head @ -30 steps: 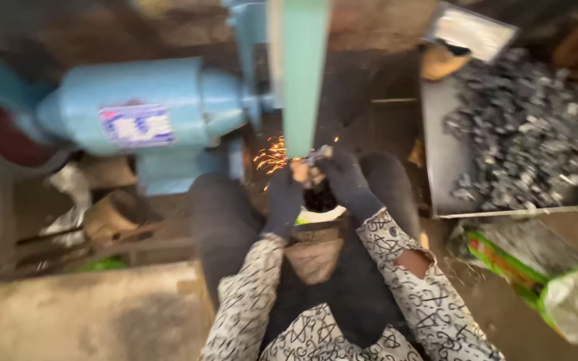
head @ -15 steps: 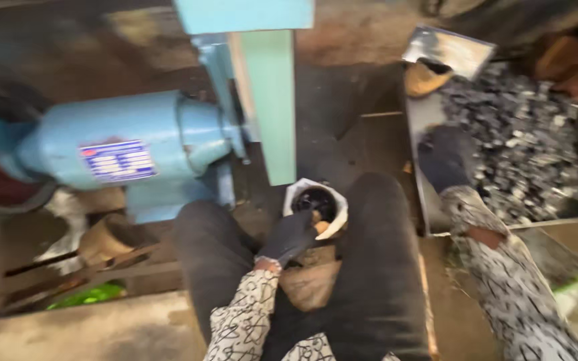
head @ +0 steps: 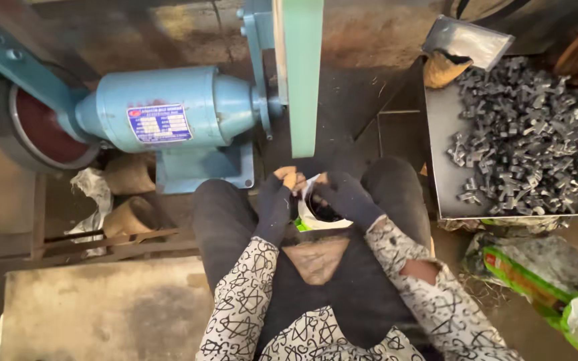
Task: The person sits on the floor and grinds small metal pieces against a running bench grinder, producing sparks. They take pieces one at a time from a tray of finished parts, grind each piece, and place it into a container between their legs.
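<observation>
single head cam, looks steeply down, close on lap; blue grinder motor (head: 168, 120) at 11 o'clock, parts tray (head: 439, 167) at 2.

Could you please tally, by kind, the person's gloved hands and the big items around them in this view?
Gloved hands: 2, left hand and right hand, both at the white bag
White bag: 1
Blue motor: 1
Green belt: 1
Tray of metal parts: 1
Green sack: 1
Total: 7
</observation>
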Demonstrator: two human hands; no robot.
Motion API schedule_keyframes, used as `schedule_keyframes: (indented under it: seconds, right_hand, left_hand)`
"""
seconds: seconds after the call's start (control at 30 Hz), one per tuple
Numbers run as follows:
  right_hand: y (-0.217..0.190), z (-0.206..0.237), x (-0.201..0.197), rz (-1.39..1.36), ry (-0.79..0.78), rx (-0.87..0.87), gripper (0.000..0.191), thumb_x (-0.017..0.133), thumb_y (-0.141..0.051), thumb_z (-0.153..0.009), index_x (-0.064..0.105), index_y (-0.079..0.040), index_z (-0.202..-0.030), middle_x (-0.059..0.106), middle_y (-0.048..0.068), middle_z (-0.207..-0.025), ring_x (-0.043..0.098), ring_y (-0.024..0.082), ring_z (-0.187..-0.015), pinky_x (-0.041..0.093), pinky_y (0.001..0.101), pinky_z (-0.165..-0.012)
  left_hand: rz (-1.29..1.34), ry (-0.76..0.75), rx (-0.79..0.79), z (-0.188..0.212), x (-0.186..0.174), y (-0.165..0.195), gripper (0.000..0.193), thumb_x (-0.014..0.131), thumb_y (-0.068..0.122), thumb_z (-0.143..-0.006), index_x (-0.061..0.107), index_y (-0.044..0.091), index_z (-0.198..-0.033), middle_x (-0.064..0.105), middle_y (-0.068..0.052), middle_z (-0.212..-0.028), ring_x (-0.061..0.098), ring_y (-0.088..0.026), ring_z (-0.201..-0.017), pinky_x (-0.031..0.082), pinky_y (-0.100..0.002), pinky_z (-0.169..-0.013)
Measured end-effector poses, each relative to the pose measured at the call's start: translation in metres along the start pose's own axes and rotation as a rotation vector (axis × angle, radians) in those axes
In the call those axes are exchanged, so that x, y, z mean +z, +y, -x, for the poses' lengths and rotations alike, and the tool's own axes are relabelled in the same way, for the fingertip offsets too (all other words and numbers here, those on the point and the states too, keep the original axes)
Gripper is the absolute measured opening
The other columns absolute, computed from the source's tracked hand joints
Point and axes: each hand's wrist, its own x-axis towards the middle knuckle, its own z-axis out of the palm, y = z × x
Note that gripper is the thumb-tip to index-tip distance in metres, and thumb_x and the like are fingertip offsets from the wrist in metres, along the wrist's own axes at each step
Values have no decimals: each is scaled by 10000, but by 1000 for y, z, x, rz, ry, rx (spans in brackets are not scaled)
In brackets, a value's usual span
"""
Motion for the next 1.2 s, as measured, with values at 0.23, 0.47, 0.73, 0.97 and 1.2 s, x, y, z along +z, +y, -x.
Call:
schedule_keyframes:
  seconds: [0.23,0.47,0.73,0.97,1.2]
  right_hand:
    - [33,-8,26,-298,-225,-72,264,642,-187,-1016,728,43,-919,714,82,-770,667,132,-673,525,280,-612]
    - [25,-28,14,-275,-94,-198,198,595,-173,-1011,683,3,-1035,694,28,-822,623,67,-752,516,258,-688]
    - [15,-38,11,25,-24,-235,234,612,-196,-981,670,22,-1044,681,95,-812,594,120,-749,512,330,-671]
    - [23,-37,9,96,56,-285,201,640,-178,-957,660,14,-1013,679,112,-828,661,177,-746,529,358,-667]
    - [13,-29,-4,15,72,-296,160,615,-138,-987,689,1,-1011,697,72,-787,647,128,-706,521,305,-623]
  left_hand:
    - [-218,-110,-174,6,7,8,327,570,239,-1035,665,4,-1242,697,-53,-894,566,-122,-653,436,-257,-550]
    - [-358,-60,131,0,8,7,272,588,195,-1059,695,-7,-1207,718,-40,-938,616,-75,-784,512,-234,-713]
    - [-414,22,70,-10,10,17,250,611,199,-1009,727,2,-1112,759,-28,-917,669,-78,-769,544,-264,-708]
    - [-397,70,5,-9,20,19,266,631,199,-996,726,16,-1163,732,-57,-825,649,-104,-628,503,-284,-570]
    - [-702,8,338,0,25,26,266,617,224,-1021,708,14,-1155,754,-100,-917,715,-191,-757,541,-339,-664]
